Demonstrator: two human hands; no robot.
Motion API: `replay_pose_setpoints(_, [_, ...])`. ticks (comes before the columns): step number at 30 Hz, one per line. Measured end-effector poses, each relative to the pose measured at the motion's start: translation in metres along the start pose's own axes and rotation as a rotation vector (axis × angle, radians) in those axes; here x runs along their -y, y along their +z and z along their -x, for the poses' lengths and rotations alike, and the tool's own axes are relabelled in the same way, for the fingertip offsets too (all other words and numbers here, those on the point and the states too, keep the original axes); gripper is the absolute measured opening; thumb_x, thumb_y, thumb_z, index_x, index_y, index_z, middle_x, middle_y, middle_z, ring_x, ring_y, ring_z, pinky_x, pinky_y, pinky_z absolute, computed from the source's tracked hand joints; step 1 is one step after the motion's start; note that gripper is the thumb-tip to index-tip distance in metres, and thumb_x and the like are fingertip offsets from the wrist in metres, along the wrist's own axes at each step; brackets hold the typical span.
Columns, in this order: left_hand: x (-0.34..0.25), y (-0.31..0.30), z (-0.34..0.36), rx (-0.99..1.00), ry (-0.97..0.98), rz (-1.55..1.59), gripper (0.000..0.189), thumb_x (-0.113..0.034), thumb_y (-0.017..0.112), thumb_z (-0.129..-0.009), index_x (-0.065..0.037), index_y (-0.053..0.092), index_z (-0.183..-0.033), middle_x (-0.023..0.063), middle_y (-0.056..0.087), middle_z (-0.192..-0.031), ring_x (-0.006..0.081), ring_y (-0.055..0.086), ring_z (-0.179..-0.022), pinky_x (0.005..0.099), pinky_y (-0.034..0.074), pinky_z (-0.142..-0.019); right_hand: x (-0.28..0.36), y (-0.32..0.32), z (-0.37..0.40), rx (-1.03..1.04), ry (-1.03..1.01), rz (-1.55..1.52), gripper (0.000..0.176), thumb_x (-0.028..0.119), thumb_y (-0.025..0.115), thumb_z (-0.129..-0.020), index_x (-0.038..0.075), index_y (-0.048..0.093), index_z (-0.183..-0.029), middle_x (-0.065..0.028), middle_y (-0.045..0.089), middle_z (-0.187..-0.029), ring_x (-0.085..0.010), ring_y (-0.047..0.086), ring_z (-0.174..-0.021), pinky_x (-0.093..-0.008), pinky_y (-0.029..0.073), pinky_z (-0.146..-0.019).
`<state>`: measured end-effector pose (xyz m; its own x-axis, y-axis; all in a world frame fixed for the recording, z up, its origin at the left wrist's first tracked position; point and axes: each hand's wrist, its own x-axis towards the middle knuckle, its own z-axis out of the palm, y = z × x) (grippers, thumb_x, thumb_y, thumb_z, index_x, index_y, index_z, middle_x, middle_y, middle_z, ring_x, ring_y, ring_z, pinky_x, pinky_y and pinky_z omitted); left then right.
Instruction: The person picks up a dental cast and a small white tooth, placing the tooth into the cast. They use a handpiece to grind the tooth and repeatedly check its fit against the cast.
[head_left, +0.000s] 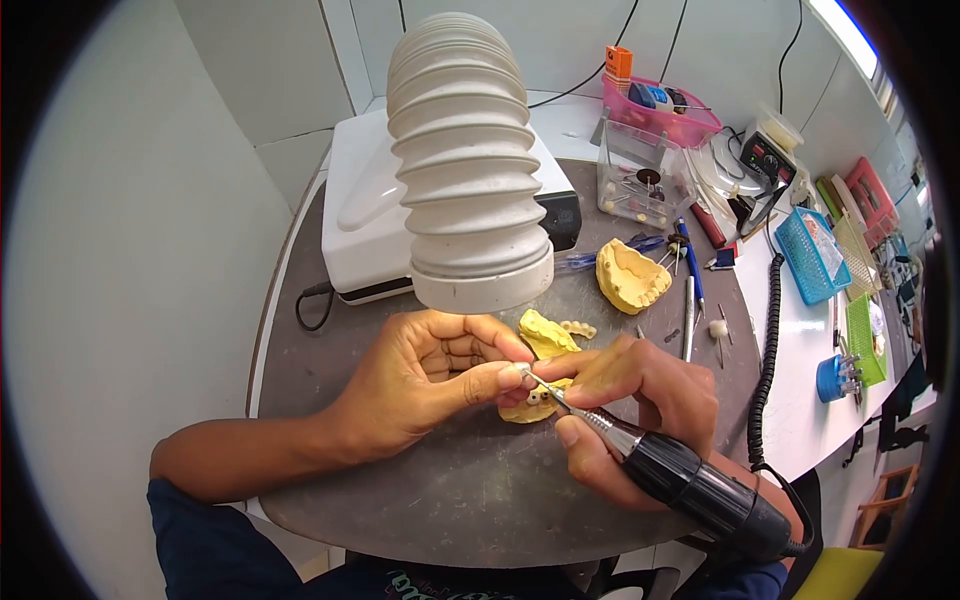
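Thumb and fingertips of my left hand [430,375] pinch a small whitish dental piece [523,369], mostly covered by the fingers. My right hand [650,395] is closed around a black and silver dental handpiece [685,475]. The handpiece's thin bur meets the piece at my left fingertips; whether it touches is too small to tell. Under the hands lies a yellow plaster model [520,412] with dark holes, partly hidden. Just behind it are another yellow cast piece [546,335] and a short row of cream teeth [578,328].
A ribbed white suction hose [470,160] hangs above my hands, before a white machine [365,220]. To the right are a horseshoe-shaped dental cast [632,278], a metal instrument [689,320] and a clear box of burs [640,185]. The handpiece's coiled black cord [768,370] runs along the right edge.
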<state>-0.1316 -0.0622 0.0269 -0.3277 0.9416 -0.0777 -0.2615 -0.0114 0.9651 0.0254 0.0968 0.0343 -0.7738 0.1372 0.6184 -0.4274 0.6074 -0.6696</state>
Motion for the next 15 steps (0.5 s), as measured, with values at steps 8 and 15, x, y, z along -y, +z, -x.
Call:
replay_pose_setpoints(8, [-0.0033,-0.0002,-0.0001,0.038,-0.024,-0.057,0.016,-0.004,0.069,-0.090,0.000,0.060,-0.102,0.0092,0.067,-0.099,0.0138,0.068,-0.093,0.0277,0.057,-0.085,0.0003,0.0038,-0.0048,0.009,-0.002,0.030,0.021,0.002,0.076,-0.071,0.001,0.062,-0.087,-0.0132,0.071,-0.088,-0.0236,0.074,-0.081,-0.0303,0.058,-0.072])
replay_pose_setpoints(15, [-0.0026,-0.0002,-0.0005,0.065,-0.017,-0.040,0.017,-0.006,0.070,-0.090,0.000,0.060,-0.102,0.0085,0.067,-0.097,0.0136,0.068,-0.091,0.0276,0.057,-0.084,0.0011,0.0002,-0.0032,0.035,0.036,0.017,0.021,0.002,0.077,-0.071,0.000,0.063,-0.087,-0.0132,0.071,-0.086,-0.0229,0.074,-0.079,-0.0302,0.059,-0.072])
